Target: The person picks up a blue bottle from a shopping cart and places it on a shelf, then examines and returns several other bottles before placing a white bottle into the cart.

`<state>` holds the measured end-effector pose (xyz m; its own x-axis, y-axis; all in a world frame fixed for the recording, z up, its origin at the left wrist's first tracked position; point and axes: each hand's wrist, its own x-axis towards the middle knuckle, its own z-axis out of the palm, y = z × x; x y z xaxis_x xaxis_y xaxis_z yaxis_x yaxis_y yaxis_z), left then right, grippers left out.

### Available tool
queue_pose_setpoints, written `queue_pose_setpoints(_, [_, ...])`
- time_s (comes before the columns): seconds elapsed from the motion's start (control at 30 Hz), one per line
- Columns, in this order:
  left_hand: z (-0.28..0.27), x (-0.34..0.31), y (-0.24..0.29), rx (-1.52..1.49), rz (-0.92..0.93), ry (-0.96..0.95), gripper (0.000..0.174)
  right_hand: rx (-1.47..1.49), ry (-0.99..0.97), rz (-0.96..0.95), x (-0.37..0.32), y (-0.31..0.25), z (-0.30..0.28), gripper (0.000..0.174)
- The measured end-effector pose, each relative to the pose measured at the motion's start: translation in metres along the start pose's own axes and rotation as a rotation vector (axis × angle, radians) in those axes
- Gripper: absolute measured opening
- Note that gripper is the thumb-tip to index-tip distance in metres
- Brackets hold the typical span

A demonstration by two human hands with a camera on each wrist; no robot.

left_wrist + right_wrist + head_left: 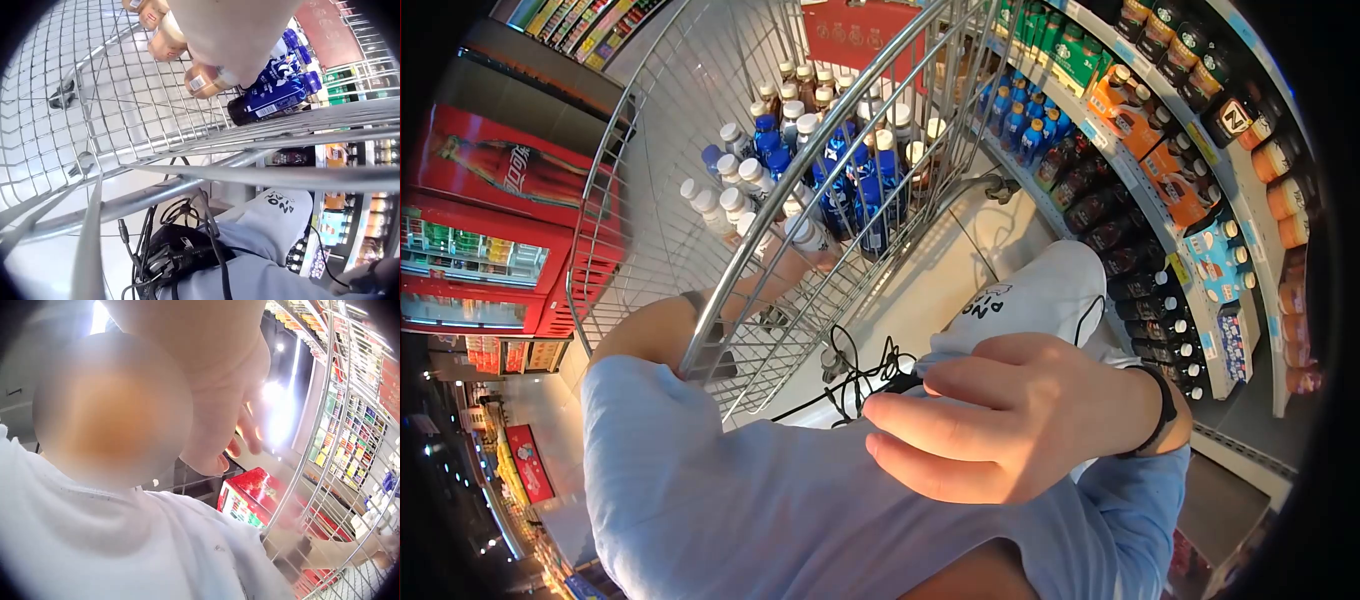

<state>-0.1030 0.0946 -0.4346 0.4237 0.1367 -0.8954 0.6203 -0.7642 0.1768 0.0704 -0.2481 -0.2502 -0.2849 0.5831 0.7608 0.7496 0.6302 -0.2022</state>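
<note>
My left hand [818, 258] reaches down inside the wire shopping cart [730, 290], seen through its bars. It grips a white-capped bottle [803, 234] at the near end of a cluster. In the left wrist view, the left hand [240, 40] covers the upper part of this pale brown bottle [209, 81]; the fingertips are hidden. Beside it stand dark blue bottles [269, 100] with blue caps. My right hand [1000, 415] hovers before my torso, fingers loosely bent, with nothing in it. In the right wrist view, the right hand [219, 419] also holds nothing.
Shelves of bottled drinks [1140, 200] line the right side, close to the cart. A red drinks cooler [500, 230] stands at the left. Black cables [865, 370] hang at my waist beside the cart. My knee [1040, 290] lies between the cart and the shelf.
</note>
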Motion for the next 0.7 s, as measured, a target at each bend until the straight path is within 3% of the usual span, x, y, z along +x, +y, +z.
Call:
queue_pose_setpoints(0.17, [-0.001,-0.008,0.007,0.086,-0.042,-0.174,0.028,-0.023,-0.040,0.025,-0.005,-0.001,-0.003,0.023])
queue_pose_setpoints(0.27, [-0.001,-0.013,0.009,0.123,-0.073,-0.244,0.027,-0.019,-0.022,0.017,-0.007,-0.003,-0.008,0.016])
queue_pose_setpoints(0.37, [-0.004,-0.018,0.011,0.142,-0.095,-0.288,0.025,-0.047,-0.025,0.042,-0.015,-0.008,-0.011,0.024])
queue_pose_setpoints(0.53, [-0.019,-0.032,0.015,0.162,-0.112,-0.309,0.024,-0.065,-0.048,0.059,-0.026,-0.014,-0.026,0.023])
queue_pose_setpoints(0.63, [-0.055,-0.046,0.012,0.140,-0.097,-0.201,0.023,-0.110,-0.080,0.080,-0.036,-0.016,-0.041,0.021])
queue_pose_setpoints(0.7, [-0.112,-0.070,0.013,0.073,-0.029,0.093,0.023,-0.149,-0.105,0.103,-0.051,-0.015,-0.060,0.019])
